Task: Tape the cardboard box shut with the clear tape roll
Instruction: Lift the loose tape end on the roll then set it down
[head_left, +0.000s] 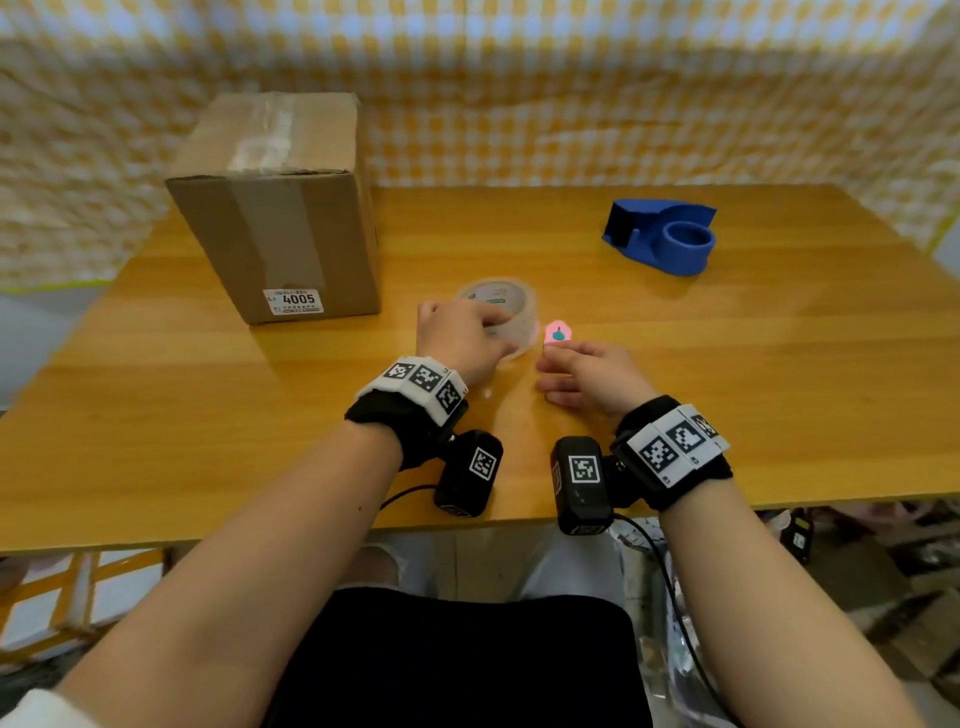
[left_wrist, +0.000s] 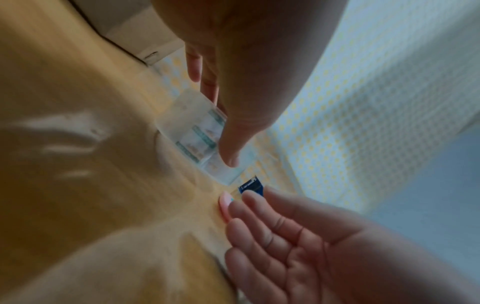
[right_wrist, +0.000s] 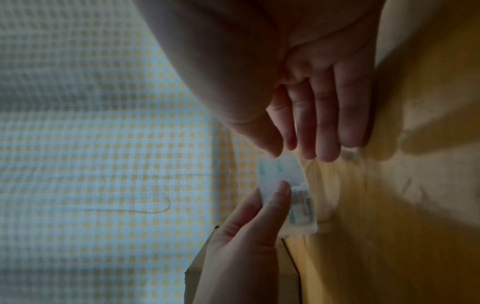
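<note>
Tape roll (head_left: 501, 312) flat on table (head_left: 675, 364), right of box (head_left: 280, 208). Left hand (head_left: 460, 340) clasped over roll. Right hand (head_left: 587, 376) just right of roll, fingers loose, touching pink cutter (head_left: 557, 332).

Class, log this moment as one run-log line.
left hand: grips tape roll | right hand: open beside pink cutter | cardboard box: untouched

Blue dispenser (head_left: 662, 236) (pink cutter (head_left: 557, 332) apart)
</note>
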